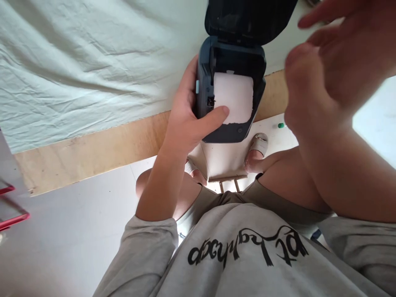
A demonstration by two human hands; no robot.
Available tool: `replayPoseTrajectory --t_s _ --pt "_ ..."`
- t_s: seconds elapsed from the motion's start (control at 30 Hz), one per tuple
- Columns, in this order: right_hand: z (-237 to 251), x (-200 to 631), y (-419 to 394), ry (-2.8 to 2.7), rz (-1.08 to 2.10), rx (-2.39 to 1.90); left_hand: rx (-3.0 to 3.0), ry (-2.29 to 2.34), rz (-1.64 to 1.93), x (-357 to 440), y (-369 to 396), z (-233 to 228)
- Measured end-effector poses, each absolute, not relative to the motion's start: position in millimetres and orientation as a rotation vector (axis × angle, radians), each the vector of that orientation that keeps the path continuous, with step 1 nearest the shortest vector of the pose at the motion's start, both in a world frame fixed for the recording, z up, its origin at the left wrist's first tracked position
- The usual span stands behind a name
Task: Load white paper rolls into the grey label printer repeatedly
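A dark blue and black portable label printer [206, 62] is held up in front of me, its black lid [247, 18] swung up and away from me. Inside the bay lies a white paper roll [236, 93], its torn front end reaching over the printer's front. My left hand [190, 109] grips the printer's left side, with the thumb pressed on the paper. Off to the right, my right hand [328, 70] is raised apart from the printer, its fingers spread and slightly blurred, with nothing visible in them.
A pale green cloth [93, 62] covers a surface with a bare wooden edge [99, 159]. Below are the white floor [77, 222], a small green cap-like object [281, 125] and my sandalled foot [258, 146]. A red-edged item [14, 218] stands at far left.
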State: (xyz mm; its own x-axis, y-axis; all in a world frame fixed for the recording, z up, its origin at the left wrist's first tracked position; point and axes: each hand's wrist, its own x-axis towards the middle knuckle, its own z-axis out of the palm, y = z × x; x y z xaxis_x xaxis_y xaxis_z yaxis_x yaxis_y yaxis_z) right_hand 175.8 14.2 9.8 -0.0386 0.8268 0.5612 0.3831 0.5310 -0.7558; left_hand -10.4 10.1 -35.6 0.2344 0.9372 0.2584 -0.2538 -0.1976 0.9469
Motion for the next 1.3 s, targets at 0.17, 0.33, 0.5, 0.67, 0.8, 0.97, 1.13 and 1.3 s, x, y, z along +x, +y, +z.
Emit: replayPoseTrajectory --t_s 0.17,0.33,0.5,0.67,0.8,0.97,1.13,1.3 --pt "3.9 172.2 32.3 -1.587 0.659 -0.769 1.318 0.758 1.286 -7.8 3.9 -28.4" --pt "4.9 169.8 21.4 -1.651 0.764 -0.926 1.344 0.75 1.304 -7.4 5.8 -33.3" --pt "2.2 166.8 17.5 -1.995 0.841 -0.835 1.344 0.75 1.356 -5.8 5.3 -34.0" --pt "-3.1 165.5 23.6 -2.01 0.877 -0.804 1.26 0.771 1.326 -2.9 -0.1 -23.4" --pt "-3.1 164.4 21.3 -1.991 0.842 -0.797 1.258 0.736 1.331 -3.7 1.7 -24.0" --pt "-4.0 165.0 22.0 -2.026 0.853 -0.81 1.236 0.769 1.346 -3.5 1.5 -25.9" --pt "-8.1 165.0 25.3 -1.999 0.835 -0.83 1.238 0.791 1.322 -5.3 5.6 -29.6" --pt "-10.6 166.1 26.6 -2.015 0.767 -0.809 1.232 0.812 1.295 -7.7 12.9 -29.7"
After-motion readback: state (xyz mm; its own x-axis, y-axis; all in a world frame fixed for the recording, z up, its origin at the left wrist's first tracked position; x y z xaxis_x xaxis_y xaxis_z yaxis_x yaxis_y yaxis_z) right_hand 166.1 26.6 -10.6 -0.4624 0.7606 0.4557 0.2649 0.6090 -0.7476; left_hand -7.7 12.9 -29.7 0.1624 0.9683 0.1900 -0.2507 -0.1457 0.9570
